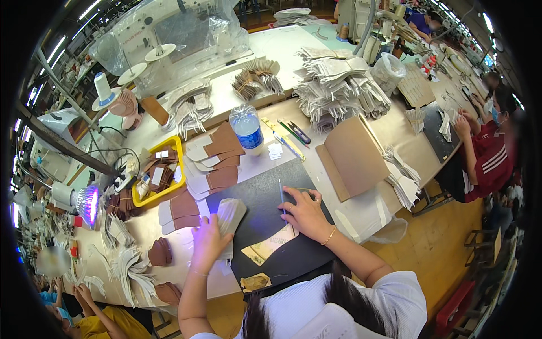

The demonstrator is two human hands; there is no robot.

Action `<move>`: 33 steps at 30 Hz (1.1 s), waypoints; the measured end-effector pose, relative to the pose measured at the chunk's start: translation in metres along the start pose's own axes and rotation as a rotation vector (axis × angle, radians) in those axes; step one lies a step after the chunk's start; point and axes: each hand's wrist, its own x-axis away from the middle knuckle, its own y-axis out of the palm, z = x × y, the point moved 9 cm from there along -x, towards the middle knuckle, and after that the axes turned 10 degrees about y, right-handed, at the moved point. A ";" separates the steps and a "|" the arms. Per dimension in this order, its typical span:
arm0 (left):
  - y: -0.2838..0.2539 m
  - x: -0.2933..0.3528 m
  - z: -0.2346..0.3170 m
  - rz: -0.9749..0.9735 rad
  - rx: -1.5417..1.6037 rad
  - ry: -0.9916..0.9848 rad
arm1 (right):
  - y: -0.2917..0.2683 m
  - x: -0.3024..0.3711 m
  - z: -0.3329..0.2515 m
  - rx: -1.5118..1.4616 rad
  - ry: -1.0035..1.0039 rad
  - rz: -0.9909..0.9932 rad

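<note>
My left hand (208,242) is closed on a small stack of pale cut pieces (232,214) at the left side of a black mat (259,199). Between the fingers of my right hand (307,216) stands a thin light-coloured pen (281,193), its lower end hidden by the fingers. Below that hand lies a curved cream template (270,244) with faint print, flat on the mat. A worn yellowish-brown scrap (256,282) sits at the mat's near edge. Overlapping brown-and-white pieces (217,174) are spread beyond my left hand.
A yellow basket (182,148) of brown pieces stands left. Behind the mat are a water bottle (247,131), a yellow cutter knife (285,140) and dark pens (299,133). A brown cardboard folder (354,158) and tall fabric piles (339,82) lie right. A lit lamp (86,204) hangs left; co-workers sit both sides.
</note>
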 end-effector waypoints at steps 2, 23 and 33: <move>-0.005 0.005 0.018 0.011 0.004 -0.032 | -0.004 0.000 0.002 -0.022 0.015 0.010; -0.033 0.003 0.007 0.016 0.532 -0.109 | -0.023 0.002 0.002 -1.034 0.197 -0.090; -0.012 0.026 0.116 -0.041 1.902 0.218 | -0.004 -0.001 -0.057 -1.718 -0.034 -0.223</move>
